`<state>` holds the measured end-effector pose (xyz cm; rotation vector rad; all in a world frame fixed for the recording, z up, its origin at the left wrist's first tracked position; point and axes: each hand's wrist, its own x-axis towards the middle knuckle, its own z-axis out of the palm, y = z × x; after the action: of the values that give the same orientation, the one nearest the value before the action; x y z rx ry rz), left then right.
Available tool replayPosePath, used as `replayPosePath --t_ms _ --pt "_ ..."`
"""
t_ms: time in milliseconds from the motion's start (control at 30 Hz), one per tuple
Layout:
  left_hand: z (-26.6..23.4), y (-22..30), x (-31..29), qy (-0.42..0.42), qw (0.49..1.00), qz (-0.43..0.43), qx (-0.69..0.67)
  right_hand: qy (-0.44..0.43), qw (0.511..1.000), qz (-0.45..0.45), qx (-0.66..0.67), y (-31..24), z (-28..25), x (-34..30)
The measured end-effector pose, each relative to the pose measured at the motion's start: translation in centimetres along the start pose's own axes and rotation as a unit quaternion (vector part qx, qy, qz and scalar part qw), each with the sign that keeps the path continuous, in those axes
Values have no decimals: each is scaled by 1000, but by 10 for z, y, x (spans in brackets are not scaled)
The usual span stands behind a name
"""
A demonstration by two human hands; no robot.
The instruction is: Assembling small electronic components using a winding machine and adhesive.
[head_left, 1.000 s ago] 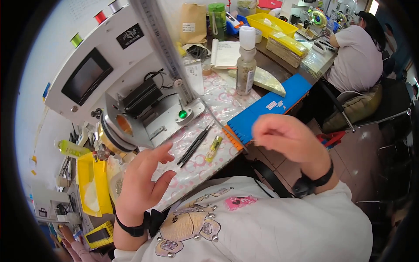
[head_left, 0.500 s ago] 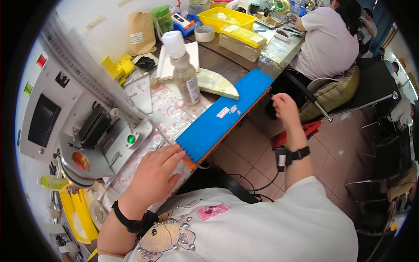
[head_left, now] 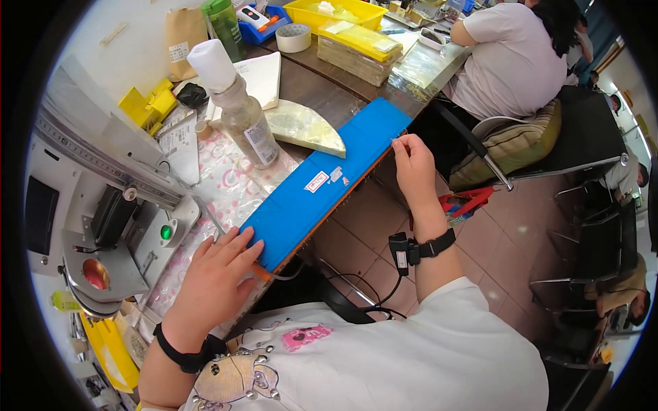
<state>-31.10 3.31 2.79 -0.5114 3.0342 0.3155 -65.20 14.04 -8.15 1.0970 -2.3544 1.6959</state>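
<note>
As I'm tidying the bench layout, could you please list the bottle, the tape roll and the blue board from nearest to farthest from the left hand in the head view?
1. Blue board: at the left hand's fingertips, running off to the right.
2. Bottle: ahead, left of the board.
3. Tape roll: farther back, past the bottle.

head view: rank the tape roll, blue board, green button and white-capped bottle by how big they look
Largest to smallest:
1. blue board
2. white-capped bottle
3. tape roll
4. green button
</note>
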Motion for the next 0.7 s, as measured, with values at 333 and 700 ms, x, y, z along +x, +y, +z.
replayPosePath --t_ms 333,700 --pt "-4 -1 4 -1 1000 3 -15 89 950 131 270 47 -25 34" --pt "-2 1 6 4 1000 -4 -25 71 996 -12 -57 37 -3 35"
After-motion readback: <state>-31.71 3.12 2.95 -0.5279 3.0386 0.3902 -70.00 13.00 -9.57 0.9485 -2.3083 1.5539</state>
